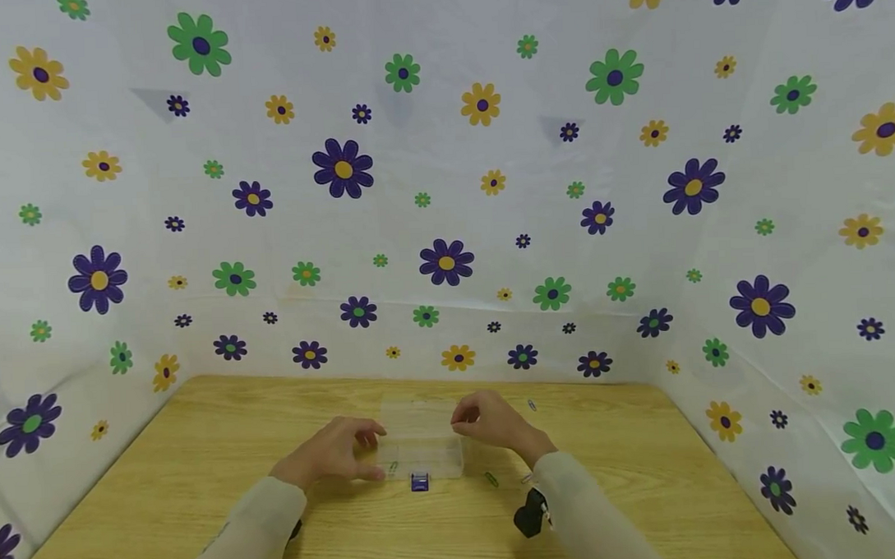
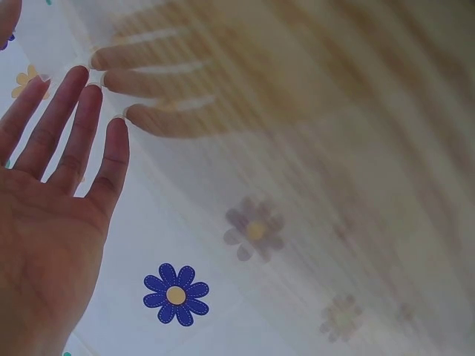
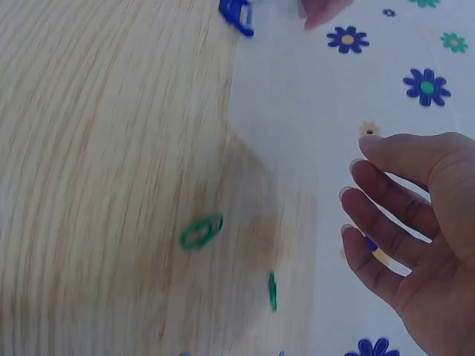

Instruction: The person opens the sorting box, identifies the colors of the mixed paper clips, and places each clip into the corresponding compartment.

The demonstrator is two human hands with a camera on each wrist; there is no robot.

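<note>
A clear plastic box [image 1: 433, 458] lies on the table with its transparent lid [image 1: 415, 418] raised behind it. A blue latch [image 1: 420, 482] marks its front side. One green paper clip [image 1: 393, 468] shows at the box's left part. My left hand [image 1: 340, 450] is at the box's left side, thumb and fingers spread apart. In the left wrist view, its straight fingertips meet a see-through surface that mirrors them. My right hand [image 1: 489, 422] is by the lid's right edge. Its fingers are loosely bent, thumb close to the index fingertip, and no held object shows in the right wrist view.
Right of the box lie a green paper clip [image 1: 491, 479] and a pale paper clip [image 1: 527, 478]. Another clip [image 1: 532, 405] lies farther back. A black device [image 1: 530, 513] sits at the right wrist. A flower-printed white sheet [image 1: 416, 231] encloses the wooden table [image 1: 338, 530].
</note>
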